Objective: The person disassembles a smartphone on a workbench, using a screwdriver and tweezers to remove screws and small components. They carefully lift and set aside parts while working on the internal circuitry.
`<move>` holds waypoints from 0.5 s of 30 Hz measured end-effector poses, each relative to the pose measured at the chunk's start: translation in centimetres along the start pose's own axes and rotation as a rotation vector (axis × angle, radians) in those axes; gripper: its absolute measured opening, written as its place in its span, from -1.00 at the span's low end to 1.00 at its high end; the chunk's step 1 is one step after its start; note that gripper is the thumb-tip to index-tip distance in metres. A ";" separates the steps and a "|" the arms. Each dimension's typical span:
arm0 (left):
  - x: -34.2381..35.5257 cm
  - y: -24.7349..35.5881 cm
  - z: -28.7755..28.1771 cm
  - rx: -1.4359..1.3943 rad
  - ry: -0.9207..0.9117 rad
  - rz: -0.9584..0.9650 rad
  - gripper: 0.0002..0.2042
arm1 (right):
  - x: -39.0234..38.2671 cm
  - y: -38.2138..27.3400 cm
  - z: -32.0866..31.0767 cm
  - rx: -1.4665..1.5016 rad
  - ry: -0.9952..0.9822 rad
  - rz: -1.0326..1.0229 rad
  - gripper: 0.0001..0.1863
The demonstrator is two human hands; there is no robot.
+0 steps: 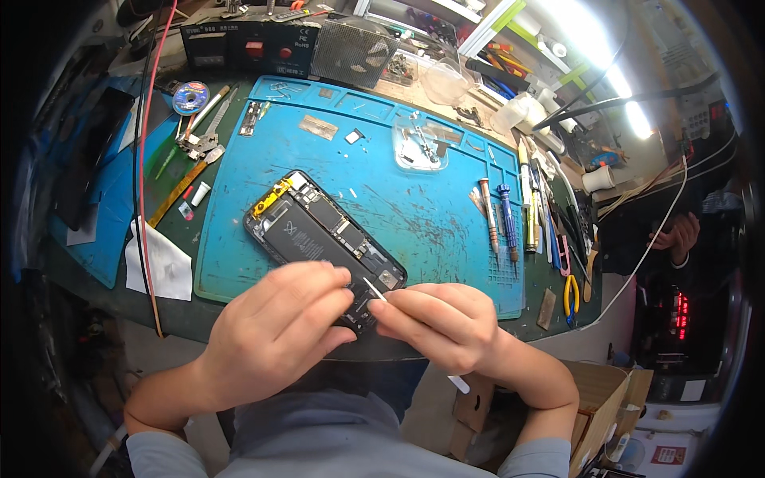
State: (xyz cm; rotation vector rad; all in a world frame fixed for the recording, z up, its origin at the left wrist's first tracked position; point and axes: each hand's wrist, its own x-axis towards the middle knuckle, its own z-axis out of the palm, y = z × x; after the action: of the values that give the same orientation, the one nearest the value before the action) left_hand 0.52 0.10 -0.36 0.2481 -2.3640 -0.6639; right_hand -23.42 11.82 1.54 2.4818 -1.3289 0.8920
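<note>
An opened smartphone lies slanted on the blue work mat, its black battery, circuit boards and a strip of yellow tape at the far end exposed. My left hand bends over its near left end, fingers together and thumb lower down, seemingly gripping the phone's edge; the exact contact is hidden. My right hand is closed in a pinch around a slim, pale, pointed tool. That tool's tip is over the phone's near end, close to my left fingertips, while its flat white end sticks out below my right hand.
Screwdrivers, yellow-handled pliers and other hand tools line the right side. A clear plastic box holds small parts. To the left are a white cloth, a solder spool and hanging cables. A black powered unit stands behind.
</note>
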 end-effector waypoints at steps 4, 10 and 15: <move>0.1 -0.4 0.1 -0.058 -0.007 -0.003 -0.14 | 0.4 0.0 0.2 0.020 -0.067 0.014 -0.65; 0.0 0.2 0.2 -0.041 -0.033 -0.080 -0.18 | 0.4 -0.2 -0.1 0.072 -0.060 0.061 -0.68; 0.8 0.7 -0.4 -0.009 -0.080 -0.098 -0.31 | 0.0 -0.1 -2.1 0.056 0.002 0.035 -0.69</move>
State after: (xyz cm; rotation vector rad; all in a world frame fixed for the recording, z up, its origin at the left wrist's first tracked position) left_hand 0.19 0.26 0.71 0.3407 -2.4373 -0.7428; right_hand -24.21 12.81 3.28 2.5055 -1.3691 0.9526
